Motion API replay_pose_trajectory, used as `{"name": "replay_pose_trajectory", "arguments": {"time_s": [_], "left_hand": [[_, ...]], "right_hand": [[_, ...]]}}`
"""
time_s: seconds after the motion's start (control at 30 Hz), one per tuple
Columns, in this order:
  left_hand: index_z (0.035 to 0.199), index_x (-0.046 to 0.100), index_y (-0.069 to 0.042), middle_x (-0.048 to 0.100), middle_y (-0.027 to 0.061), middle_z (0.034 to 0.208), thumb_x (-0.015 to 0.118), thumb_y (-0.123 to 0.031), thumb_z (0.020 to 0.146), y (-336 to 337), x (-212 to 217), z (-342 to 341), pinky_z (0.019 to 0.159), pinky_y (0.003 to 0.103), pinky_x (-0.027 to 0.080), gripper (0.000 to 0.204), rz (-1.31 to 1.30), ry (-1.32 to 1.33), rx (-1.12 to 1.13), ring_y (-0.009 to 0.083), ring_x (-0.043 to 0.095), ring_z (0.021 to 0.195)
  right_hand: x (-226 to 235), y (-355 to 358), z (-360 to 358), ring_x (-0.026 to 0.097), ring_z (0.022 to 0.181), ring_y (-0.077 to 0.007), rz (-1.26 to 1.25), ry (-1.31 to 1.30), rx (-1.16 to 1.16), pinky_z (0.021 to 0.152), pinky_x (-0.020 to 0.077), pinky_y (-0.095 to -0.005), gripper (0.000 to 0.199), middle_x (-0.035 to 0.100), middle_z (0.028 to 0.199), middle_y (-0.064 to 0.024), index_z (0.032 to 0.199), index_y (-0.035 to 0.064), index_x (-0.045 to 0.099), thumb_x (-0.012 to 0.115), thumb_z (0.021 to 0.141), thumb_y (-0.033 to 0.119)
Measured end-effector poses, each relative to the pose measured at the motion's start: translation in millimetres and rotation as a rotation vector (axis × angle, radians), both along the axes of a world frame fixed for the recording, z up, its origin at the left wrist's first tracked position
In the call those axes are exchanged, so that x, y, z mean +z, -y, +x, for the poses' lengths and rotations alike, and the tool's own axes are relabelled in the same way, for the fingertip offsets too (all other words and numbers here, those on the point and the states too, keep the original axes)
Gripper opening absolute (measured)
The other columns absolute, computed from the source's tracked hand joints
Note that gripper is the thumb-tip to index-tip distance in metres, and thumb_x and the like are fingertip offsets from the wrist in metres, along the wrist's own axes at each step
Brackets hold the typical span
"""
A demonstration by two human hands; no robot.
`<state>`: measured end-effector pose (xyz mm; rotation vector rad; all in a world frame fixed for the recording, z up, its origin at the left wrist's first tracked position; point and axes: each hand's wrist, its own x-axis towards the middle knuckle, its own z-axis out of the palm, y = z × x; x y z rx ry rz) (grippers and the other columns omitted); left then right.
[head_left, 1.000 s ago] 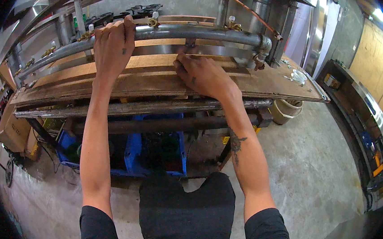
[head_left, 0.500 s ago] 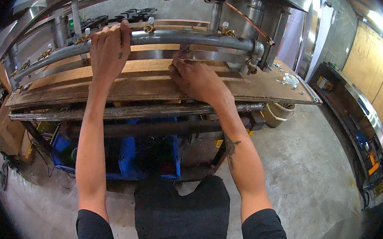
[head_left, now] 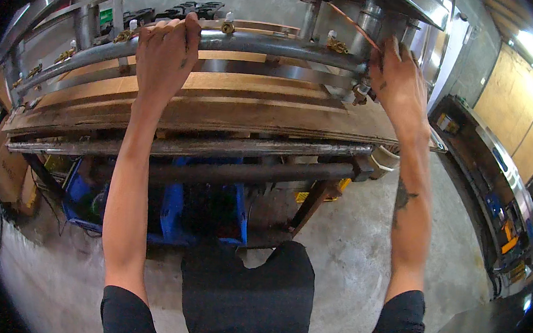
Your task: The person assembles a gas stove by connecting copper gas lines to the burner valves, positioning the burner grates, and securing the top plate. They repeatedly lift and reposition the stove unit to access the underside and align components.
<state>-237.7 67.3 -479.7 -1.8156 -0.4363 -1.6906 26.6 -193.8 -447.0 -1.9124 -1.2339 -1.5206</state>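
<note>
A: Head view. Packages first: brown cardboard box on the floor at far left, under the end of the bench. Blue plastic crates sit below the bench, middle-left. A pale round bucket shows just past the bench's right end. Small green patch on the back wall, upper left; too small to tell what it is.

B: And the bench itself?

A: Long wooden plank bench, with rusty steel bars along its front edge. Above it runs a long grey metal pipe, curved by the lens, with small brass fittings standing on it.

B: Hands?

A: Both arms stretched up and forward, bare forearms, black sleeves at the lower edge. Left hand lies over the pipe's left-middle part, fingers curled over the top; grip closed around the pipe. Right hand is at the pipe's right end, by the joint near a vertical steel column, fingers hooked over it. Whether that grip closes on the pipe or on the fitting there, I cannot tell.

B: Right side of the room?

A: Steel-edged cabinet with orange and blue items, plywood panel behind it.
</note>
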Motion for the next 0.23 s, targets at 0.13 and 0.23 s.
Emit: {"name": "replay_pose_trajectory", "arguments": {"time_s": [0.13, 0.23], "left_hand": [[0.083, 0.068, -0.004, 0.071, 0.0125, 0.080, 0.048, -0.029, 0.109, -2.6, -4.1, -2.6, 0.083, 0.046, 0.046, 0.041, -0.050, -0.032, 0.055, 0.0331, 0.069, 0.082], [0.095, 0.068, -0.001, 0.073, 0.0150, 0.093, 0.049, -0.031, 0.110, -5.7, -7.9, -4.3, 0.084, 0.045, 0.047, 0.039, -0.019, -0.031, 0.047, 0.0333, 0.068, 0.090]], "right_hand": [[9.1, 0.2, 30.0, 0.068, 0.095, -0.0489, -0.240, -0.047, 0.001, 0.080, 0.0544, -0.0558, 0.034, 0.068, 0.108, -0.0284, 0.124, -0.0009, 0.056, 0.066, 0.095, 0.015], [17.4, -11.2, 37.8, 0.069, 0.096, -0.0479, -0.279, 0.056, -0.107, 0.081, 0.0559, -0.0553, 0.042, 0.069, 0.107, -0.0287, 0.129, 0.0029, 0.054, 0.070, 0.095, 0.022]]}}
